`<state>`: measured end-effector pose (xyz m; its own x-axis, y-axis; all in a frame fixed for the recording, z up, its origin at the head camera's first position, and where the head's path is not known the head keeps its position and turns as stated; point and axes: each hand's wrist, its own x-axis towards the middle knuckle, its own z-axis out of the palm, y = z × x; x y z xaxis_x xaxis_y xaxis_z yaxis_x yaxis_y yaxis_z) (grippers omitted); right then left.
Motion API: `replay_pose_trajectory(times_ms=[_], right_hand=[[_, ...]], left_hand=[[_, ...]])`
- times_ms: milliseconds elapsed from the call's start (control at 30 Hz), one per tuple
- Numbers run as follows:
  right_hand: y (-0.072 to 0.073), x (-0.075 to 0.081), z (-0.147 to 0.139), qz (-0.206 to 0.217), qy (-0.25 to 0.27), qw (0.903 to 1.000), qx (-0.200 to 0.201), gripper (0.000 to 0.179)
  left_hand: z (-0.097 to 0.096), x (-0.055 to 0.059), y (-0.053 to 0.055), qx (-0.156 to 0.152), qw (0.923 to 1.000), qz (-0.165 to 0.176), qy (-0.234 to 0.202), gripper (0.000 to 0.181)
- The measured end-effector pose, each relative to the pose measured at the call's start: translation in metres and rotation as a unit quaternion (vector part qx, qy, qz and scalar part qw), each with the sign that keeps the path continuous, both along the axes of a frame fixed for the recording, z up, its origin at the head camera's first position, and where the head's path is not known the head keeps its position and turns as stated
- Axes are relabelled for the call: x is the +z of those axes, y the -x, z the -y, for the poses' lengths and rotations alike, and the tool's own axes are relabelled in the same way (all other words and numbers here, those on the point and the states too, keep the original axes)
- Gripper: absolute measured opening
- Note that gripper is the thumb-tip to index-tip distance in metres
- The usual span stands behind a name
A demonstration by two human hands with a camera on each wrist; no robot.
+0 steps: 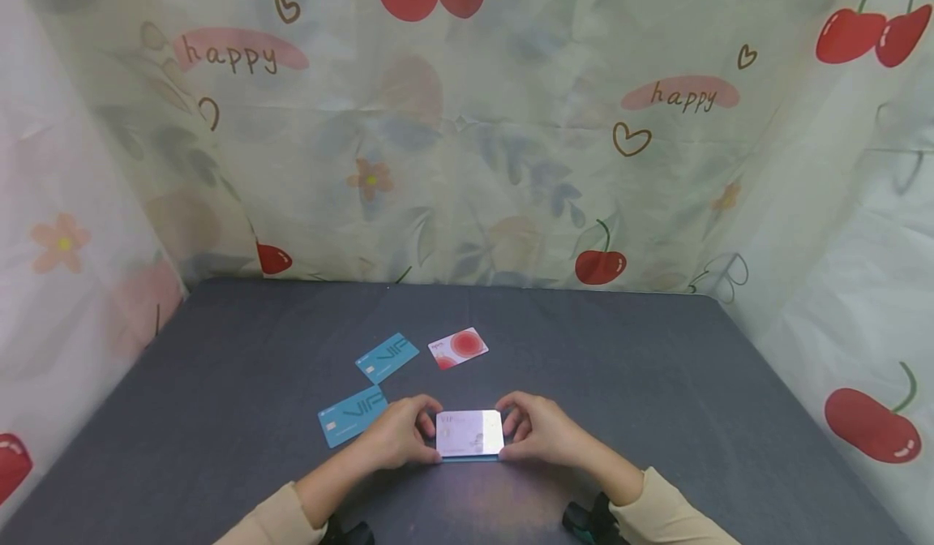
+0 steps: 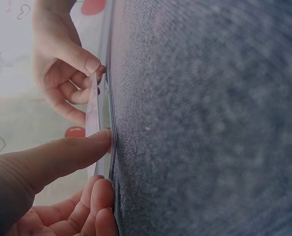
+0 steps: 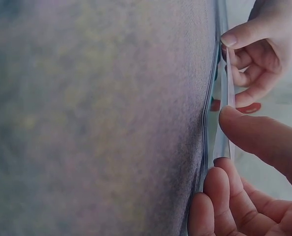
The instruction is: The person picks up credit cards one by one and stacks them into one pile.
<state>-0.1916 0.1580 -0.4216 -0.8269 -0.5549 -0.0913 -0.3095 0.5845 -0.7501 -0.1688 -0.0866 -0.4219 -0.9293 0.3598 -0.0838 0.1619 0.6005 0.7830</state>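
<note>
A pale pink VIP card (image 1: 460,435) lies face up between both hands, with the blue edge of another card (image 1: 470,460) showing below its near side. My left hand (image 1: 404,431) pinches the left end, thumb at the near corner and fingers at the far one. At the right end my right hand (image 1: 543,431) pinches the same way. Seen edge-on in the left wrist view, the pale card (image 2: 91,118) stands slightly tilted, close over the table. The right wrist view shows thumb and fingertips right at the card edges (image 3: 225,132).
Two blue VIP cards lie to the left, one (image 1: 350,417) beside my left hand and one (image 1: 387,357) farther back. A white card with red circles (image 1: 458,348) lies beyond the hands. The dark grey table (image 1: 657,383) ends at a printed curtain (image 1: 467,204).
</note>
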Motion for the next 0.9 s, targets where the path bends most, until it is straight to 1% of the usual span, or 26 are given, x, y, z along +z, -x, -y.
replay_pose_trajectory(times_ms=[267, 500, 600, 900], right_hand=[[-0.0005, -0.0012, 0.0002, 0.000, 0.006, 1.0000, 0.004, 0.050], [-0.0009, -0.0008, -0.0008, -0.008, 0.009, 0.9999, 0.006, 0.050], [-0.0009, -0.0005, -0.0007, -0.012, 0.004, 0.9999, 0.004, 0.050], [-0.0013, 0.0002, 0.0022, -0.018, -0.030, 0.9994, -0.006, 0.049]], left_hand=[[0.0001, -0.0018, 0.0010, -0.004, 0.9999, -0.006, 0.008, 0.052], [-0.0004, -0.0028, 0.0025, -0.009, 0.9999, 0.001, 0.014, 0.051], [-0.0003, -0.0028, 0.0026, -0.011, 0.9998, 0.000, 0.016, 0.051], [0.0005, -0.0024, 0.0025, -0.017, 0.9996, -0.007, 0.023, 0.051]])
